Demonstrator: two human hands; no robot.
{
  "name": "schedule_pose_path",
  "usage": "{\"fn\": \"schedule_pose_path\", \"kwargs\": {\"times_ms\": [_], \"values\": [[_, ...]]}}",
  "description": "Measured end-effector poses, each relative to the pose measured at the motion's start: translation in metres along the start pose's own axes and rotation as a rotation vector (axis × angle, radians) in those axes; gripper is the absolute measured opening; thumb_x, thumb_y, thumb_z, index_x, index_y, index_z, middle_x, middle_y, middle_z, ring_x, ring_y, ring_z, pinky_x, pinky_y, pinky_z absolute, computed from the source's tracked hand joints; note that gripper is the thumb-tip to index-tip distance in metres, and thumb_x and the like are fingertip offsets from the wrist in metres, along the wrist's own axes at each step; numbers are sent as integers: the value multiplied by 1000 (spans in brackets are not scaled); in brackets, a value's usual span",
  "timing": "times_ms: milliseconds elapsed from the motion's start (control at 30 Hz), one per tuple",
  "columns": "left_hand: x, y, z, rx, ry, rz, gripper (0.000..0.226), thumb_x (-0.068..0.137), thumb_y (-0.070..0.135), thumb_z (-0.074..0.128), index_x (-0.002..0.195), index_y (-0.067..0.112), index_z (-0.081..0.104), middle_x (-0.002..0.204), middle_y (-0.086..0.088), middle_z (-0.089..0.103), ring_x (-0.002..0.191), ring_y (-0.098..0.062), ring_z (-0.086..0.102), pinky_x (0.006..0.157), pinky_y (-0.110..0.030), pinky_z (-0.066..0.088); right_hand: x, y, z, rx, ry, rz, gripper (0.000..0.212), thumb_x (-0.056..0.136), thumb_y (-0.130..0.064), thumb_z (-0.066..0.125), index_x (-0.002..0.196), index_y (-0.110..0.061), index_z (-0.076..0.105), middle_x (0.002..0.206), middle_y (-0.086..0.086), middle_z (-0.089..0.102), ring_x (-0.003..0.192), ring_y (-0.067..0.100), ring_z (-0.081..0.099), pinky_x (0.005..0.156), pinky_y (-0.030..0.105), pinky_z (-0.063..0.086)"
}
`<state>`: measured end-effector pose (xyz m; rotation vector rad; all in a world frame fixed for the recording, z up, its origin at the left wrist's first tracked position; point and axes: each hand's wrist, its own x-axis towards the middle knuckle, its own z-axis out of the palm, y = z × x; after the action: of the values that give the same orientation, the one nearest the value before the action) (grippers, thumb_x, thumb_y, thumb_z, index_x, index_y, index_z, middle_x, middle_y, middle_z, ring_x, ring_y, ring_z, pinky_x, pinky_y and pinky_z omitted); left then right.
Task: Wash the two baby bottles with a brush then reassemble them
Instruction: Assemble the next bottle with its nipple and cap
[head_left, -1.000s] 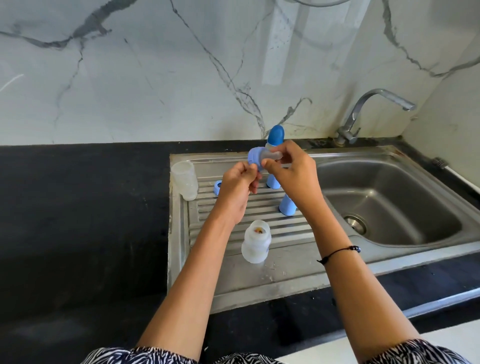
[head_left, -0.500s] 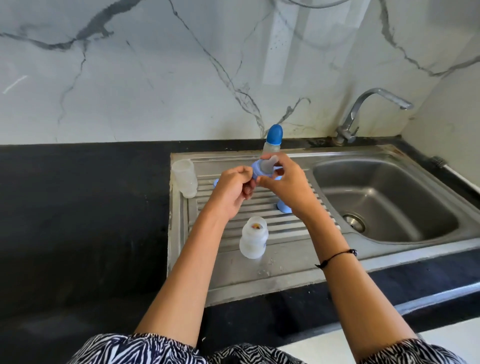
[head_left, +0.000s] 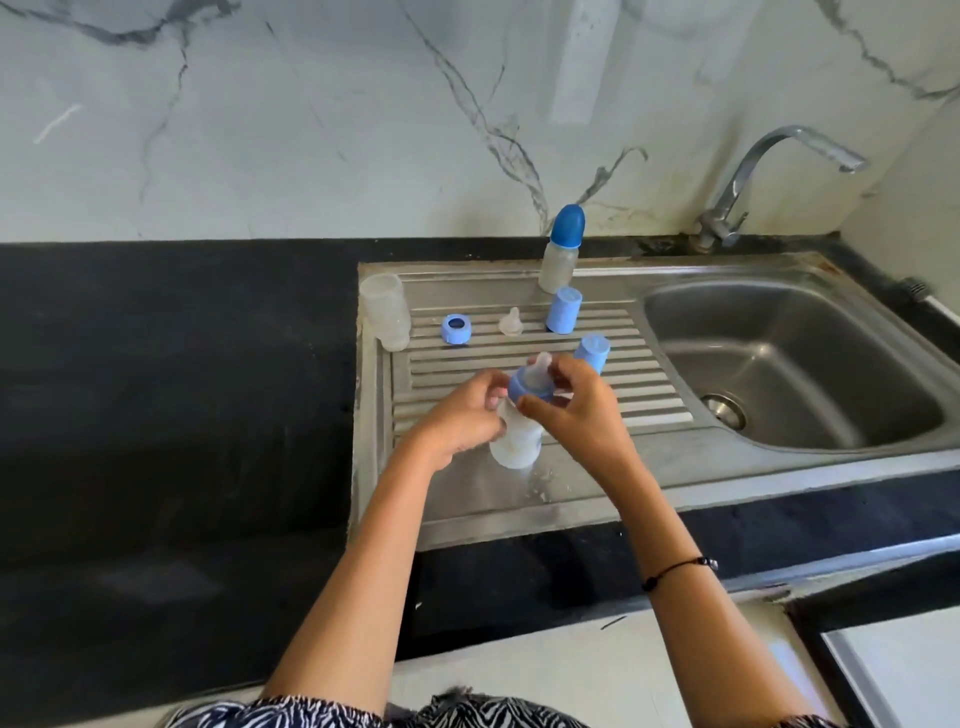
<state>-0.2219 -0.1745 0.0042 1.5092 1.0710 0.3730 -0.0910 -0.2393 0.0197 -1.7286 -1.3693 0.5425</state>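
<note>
Head view, blue collar between right fingers, on bottle

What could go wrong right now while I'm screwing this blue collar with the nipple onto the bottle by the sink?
The collar looks tilted on the bottle the left hand holds, so the right hand might cross-thread it and it could leak. The loose nipple and blue ring lie on the ribbed drainboard just behind; an elbow or sleeve could knock them off.
</note>
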Motion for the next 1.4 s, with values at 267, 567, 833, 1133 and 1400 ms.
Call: {"fn": "schedule_pose_path", "kwargs": {"times_ms": [267, 567, 833, 1133, 1400], "values": [[-9, -7, 29, 278, 164, 231, 52, 79, 16, 73, 126, 19, 53, 118, 1, 62, 109, -16, 56, 79, -21, 38, -7, 9, 0, -116, 24, -51, 39, 77, -11, 72, 114, -10, 61, 102, 2, 56, 90, 14, 56, 80, 21, 46], [-10, 40, 51, -253, 202, 424, 26, 76, 24, 75, 96, 25, 59, 88, 7, 68, 80, -1, 65, 71, -32, 54, 7, -23, -30, 567, 27, -23, 57, 78, -26, 69, 126, -23, 38, 123, 9, 52, 107, 19, 57, 87, 26, 51], [-7, 54, 47, -308, 194, 424, 39, 72, 35, 77, 96, 32, 47, 95, 6, 62, 86, -10, 63, 76, -28, 54, 20, -37, -49, 978, 47, 69, 29, 83, -7, 57, 112, -4, 54, 96, 11, 64, 82, 20, 64, 73, 33, 56], [-10, 64, 37, -509, -6, 468, 61, 54, 47, 71, 104, 16, 52, 95, -4, 63, 86, -15, 62, 77, -34, 52, 27, -38, -71, 1130, -218, 64, 32, 84, -16, 48, 113, -3, 49, 112, 19, 57, 97, 26, 56, 88, 41, 48], [-11, 77, 53, 18, 372, 435, 48, 76, 38, 74, 98, 22, 35, 91, 0, 63, 79, -19, 63, 57, -29, 48, 20, -44, -59, 705, 169, 154, 30, 83, -1, 66, 92, -14, 41, 90, 10, 55, 75, 18, 60, 68, 29, 54]]}}
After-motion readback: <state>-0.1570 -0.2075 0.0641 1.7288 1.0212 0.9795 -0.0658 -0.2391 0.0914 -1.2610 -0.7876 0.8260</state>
